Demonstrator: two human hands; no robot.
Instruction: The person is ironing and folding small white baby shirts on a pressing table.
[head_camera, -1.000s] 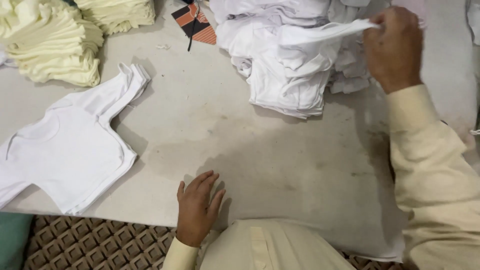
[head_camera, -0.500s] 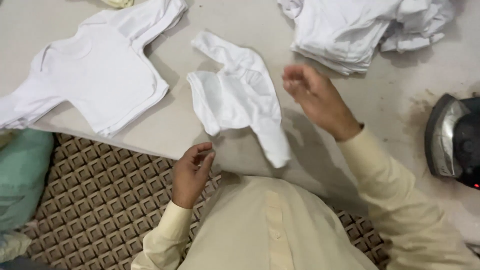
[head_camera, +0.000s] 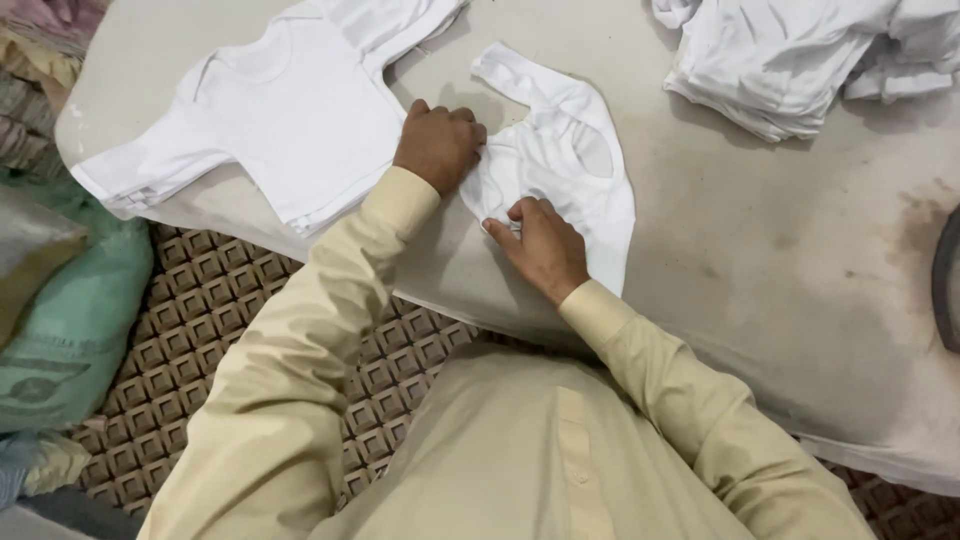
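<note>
Where it lies crumpled near the padded table's (head_camera: 760, 230) front edge, the small white garment (head_camera: 560, 165) is pinched by left hand (head_camera: 438, 147) and right hand (head_camera: 545, 245), fingers closed on cloth. It is judged light, soft and limp, best taken at seams or hem.

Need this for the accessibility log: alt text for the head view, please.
Both hands, left hand and right hand, press on a small white shirt lying on a padded table. A flat stack of white shirts lies to its left, a loose heap at upper right.
</note>
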